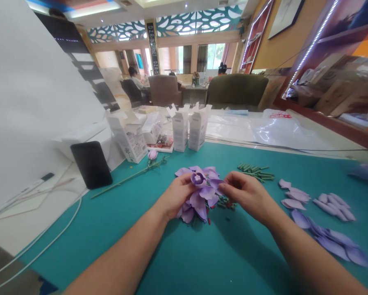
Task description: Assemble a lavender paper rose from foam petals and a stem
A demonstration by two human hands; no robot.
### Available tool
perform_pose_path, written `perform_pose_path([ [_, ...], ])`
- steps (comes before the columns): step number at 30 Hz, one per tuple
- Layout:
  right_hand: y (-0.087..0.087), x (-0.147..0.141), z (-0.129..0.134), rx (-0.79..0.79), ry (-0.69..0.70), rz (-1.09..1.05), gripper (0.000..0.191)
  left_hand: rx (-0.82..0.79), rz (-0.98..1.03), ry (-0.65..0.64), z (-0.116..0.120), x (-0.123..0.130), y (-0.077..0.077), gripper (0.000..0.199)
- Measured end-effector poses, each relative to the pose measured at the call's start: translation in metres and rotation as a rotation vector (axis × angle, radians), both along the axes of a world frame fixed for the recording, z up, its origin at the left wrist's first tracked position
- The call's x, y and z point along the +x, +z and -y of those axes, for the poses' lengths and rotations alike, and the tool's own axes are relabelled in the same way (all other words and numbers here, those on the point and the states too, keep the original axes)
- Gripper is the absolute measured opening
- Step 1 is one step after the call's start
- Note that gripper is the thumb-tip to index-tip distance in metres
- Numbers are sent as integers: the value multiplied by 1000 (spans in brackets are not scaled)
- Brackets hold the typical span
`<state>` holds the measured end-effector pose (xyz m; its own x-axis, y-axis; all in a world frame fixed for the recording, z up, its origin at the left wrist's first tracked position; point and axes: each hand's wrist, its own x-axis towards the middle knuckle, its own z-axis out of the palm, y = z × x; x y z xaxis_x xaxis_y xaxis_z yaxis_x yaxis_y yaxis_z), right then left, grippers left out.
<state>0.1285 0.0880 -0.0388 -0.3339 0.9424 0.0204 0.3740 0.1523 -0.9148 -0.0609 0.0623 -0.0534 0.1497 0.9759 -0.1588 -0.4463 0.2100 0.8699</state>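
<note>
Because the purple flower (199, 200) appears thin-petalled, treat it as light, soft, easily creased; grip near its base. It is over the teal mat (187, 264); fingers of the left hand (177, 197) grasp it near centre, those of the right hand (252, 193) pinch an outer petal (214, 183). White cartons (180, 133) stand beyond.

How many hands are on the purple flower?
2: the left hand grips the left side of the purple flower; the right hand pinches a petal at its right. Neither is hidden, though some fingertips are.
</note>
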Motion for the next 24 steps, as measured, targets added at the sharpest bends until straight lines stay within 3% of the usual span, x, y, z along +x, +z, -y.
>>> perform_pose_path([
  [24, 10, -8, 8, -82, -9, -92, 32, 40, -41, 15, 2, 2, 3, 37],
])
